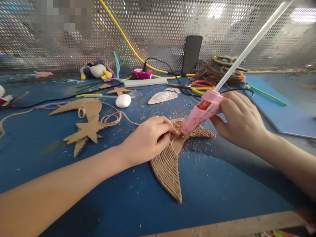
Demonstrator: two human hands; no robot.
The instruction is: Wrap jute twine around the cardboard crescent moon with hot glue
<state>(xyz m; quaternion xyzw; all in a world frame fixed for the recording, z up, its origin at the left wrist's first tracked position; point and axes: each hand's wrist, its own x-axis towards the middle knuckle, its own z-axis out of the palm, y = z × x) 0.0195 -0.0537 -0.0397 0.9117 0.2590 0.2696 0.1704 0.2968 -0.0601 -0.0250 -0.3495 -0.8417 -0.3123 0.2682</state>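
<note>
R hand (240,120) grips pink glue gun (203,110), nozzle at twine crescent (168,161) – L hand (148,140) fingers curled, pressing twine, prob. pinching it.

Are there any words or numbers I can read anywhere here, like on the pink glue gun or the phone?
None can be read.
Pink glue gun in the right hand: an orange patch on its side, any writing too blurred to read.
Black phone: dark, shows nothing.
Small pink box: no legible label.
Twine-wrapped crescent under the left hand: no writing.
</note>
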